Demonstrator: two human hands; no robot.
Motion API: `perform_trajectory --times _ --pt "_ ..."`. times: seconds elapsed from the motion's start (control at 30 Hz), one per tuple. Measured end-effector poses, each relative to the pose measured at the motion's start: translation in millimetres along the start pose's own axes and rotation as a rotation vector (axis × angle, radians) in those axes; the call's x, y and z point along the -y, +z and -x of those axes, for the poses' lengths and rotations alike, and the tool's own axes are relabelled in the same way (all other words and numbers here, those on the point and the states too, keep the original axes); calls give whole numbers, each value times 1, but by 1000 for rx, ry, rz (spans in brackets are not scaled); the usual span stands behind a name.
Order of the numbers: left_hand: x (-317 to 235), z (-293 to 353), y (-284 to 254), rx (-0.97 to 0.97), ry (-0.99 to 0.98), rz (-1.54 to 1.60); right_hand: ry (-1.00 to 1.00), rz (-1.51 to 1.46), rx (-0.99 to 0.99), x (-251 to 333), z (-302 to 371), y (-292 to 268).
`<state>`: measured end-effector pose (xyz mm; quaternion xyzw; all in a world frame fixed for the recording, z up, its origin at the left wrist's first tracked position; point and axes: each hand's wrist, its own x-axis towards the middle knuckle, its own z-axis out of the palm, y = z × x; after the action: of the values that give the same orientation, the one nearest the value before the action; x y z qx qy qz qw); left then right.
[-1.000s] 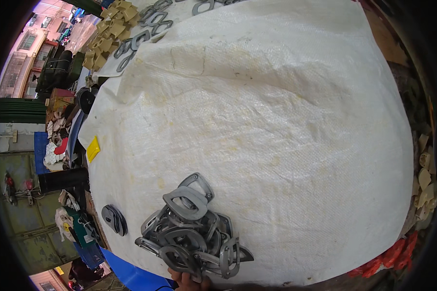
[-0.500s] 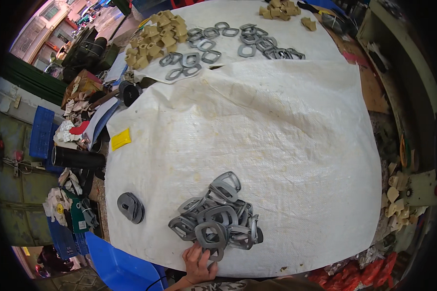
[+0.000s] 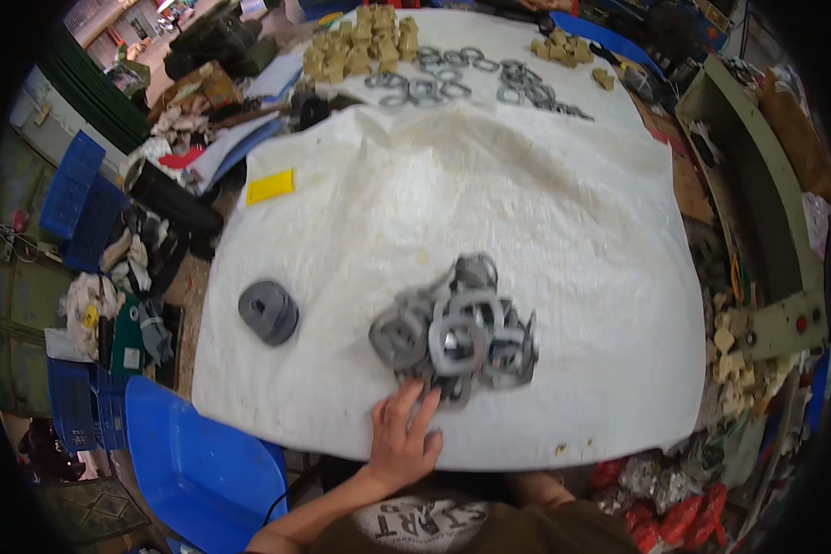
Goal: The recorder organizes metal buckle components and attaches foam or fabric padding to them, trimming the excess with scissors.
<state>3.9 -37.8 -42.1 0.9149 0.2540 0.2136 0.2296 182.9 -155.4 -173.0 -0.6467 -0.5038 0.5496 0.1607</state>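
A heap of grey metal rings [image 3: 457, 342], rounded-square in outline, lies on the white sheet before me. My left hand [image 3: 403, 436] is at the near edge of the heap, fingers stretched out and slightly apart, with the tips at the lowest rings. Nothing shows inside its grasp. Of my right arm only the forearm [image 3: 537, 487] is visible, by the table's near edge; the hand itself is hidden. To the left of the heap stands a short stack of flat dark grey pieces [image 3: 270, 312] with a slot in the top.
A white woven sheet [image 3: 582, 249] covers the table, with a yellow packet [image 3: 270, 186] at its left. Tan blocks [image 3: 360, 46] and more rings [image 3: 425, 90] lie at the far end. A blue bin [image 3: 203, 471] sits lower left; red bags [image 3: 679, 522] lie lower right.
The view has shifted, so the table's near edge and my right forearm now show. My left hand's fingers have straightened out beside the heap.
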Motion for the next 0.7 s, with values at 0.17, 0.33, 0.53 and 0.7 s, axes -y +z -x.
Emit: perform_trajectory --times 0.17,0.33,0.53,0.7 --pt "2 -5 0 -50 46 109 75 -4 -54 -6 51 79" --pt "4 -2 6 -188 -4 241 -241 175 -1 98 128 38" --pt "17 -6 12 -270 -93 399 -317 42 -953 150 124 5" --pt "37 -33 15 -454 -19 330 -337 445 -1332 146 85 -25"
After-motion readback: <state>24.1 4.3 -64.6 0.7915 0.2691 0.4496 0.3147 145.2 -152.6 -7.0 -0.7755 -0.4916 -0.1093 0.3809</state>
